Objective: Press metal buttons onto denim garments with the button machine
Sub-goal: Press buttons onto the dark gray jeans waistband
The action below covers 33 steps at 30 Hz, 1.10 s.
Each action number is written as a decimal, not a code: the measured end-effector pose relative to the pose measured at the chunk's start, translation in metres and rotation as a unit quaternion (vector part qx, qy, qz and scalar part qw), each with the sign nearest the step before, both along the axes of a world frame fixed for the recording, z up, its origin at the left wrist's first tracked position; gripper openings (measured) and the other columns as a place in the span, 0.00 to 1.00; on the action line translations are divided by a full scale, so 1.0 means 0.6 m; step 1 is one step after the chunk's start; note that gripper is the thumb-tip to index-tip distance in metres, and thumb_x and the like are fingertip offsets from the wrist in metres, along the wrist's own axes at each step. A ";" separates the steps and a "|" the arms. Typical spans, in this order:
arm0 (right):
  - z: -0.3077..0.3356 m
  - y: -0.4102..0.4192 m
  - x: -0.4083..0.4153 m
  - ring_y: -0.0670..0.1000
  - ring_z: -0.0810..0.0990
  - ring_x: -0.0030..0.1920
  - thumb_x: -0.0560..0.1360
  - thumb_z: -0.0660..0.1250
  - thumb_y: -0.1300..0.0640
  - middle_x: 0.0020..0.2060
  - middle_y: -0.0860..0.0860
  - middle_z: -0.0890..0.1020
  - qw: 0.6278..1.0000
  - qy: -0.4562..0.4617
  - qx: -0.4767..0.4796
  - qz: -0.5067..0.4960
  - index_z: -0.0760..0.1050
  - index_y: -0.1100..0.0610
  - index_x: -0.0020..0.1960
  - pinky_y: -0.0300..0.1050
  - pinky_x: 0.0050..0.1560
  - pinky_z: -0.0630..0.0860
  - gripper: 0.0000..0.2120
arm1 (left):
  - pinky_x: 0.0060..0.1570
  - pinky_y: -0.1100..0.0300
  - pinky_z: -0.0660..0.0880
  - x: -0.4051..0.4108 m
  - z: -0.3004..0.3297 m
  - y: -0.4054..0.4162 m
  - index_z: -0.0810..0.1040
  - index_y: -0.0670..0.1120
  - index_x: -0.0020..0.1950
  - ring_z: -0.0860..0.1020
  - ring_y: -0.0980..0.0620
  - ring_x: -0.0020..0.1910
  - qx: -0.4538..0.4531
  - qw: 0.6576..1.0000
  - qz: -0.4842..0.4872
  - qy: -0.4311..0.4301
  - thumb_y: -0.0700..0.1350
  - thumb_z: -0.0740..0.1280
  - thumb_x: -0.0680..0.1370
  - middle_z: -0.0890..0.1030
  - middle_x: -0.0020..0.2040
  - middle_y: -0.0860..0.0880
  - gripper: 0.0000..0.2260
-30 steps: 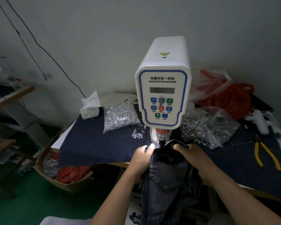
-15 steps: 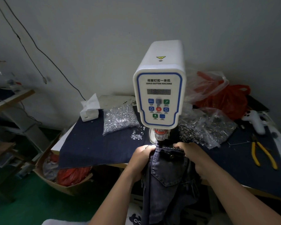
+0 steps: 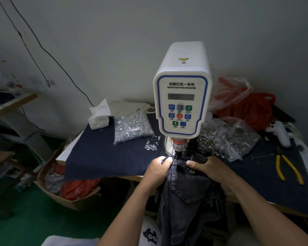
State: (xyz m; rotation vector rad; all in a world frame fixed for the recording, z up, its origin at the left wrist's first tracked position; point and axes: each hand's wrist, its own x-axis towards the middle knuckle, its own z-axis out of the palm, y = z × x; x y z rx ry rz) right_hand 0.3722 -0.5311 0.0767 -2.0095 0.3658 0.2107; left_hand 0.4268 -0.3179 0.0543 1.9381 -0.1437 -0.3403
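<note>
A white servo button machine point(image 3: 182, 96) stands on the table, its press head point(image 3: 178, 148) pointing down at the top edge of a dark denim garment point(image 3: 187, 185). My left hand point(image 3: 157, 170) grips the garment's edge just left of the press head. My right hand point(image 3: 205, 166) grips the edge on the right, thumb on top of the cloth. One metal button point(image 3: 192, 172) sits on the pocket flap below my right thumb. The rest of the garment hangs over the table's front edge.
A bag of silver buttons point(image 3: 132, 127) and loose ones point(image 3: 151, 144) lie left of the machine; a bag of metal rings point(image 3: 226, 139) lies right. Yellow pliers point(image 3: 288, 167), a white controller point(image 3: 279, 131), a tissue box point(image 3: 99, 116) and red bags point(image 3: 247, 107) share the dark cloth-covered table point(image 3: 103, 157). A cardboard box point(image 3: 64, 189) stands on the floor.
Both hands have pushed the garment's top edge further in under the press head and pulled it flatter. The view has dipped a little.
</note>
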 end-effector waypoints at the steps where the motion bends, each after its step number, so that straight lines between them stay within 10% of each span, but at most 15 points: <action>1: -0.004 -0.002 0.001 0.46 0.86 0.36 0.64 0.75 0.28 0.35 0.48 0.87 1.000 -0.006 0.008 0.003 0.87 0.49 0.39 0.45 0.45 0.80 0.24 | 0.37 0.55 0.67 0.001 0.000 -0.001 0.69 0.50 0.37 0.69 0.56 0.35 0.012 1.000 0.002 -0.007 0.53 0.64 0.82 0.72 0.33 0.53 0.16; 11: -0.018 -0.016 0.004 0.60 0.87 0.47 0.60 0.77 0.30 0.42 0.59 0.88 0.998 -0.005 0.057 -0.008 0.87 0.60 0.43 0.60 0.56 0.81 0.32 | 0.30 0.59 0.62 0.012 -0.006 -0.002 0.60 0.46 0.34 0.63 0.56 0.28 0.090 0.991 0.010 -0.101 0.52 0.64 0.84 0.65 0.26 0.53 0.23; 33: -0.033 -0.028 0.009 0.59 0.88 0.45 0.63 0.80 0.35 0.41 0.58 0.88 0.995 -0.005 0.102 -0.011 0.87 0.58 0.43 0.50 0.48 0.81 0.26 | 0.33 0.68 0.68 0.013 -0.025 -0.009 0.68 0.48 0.35 0.70 0.64 0.28 0.057 0.994 0.028 -0.093 0.52 0.65 0.85 0.71 0.30 0.54 0.19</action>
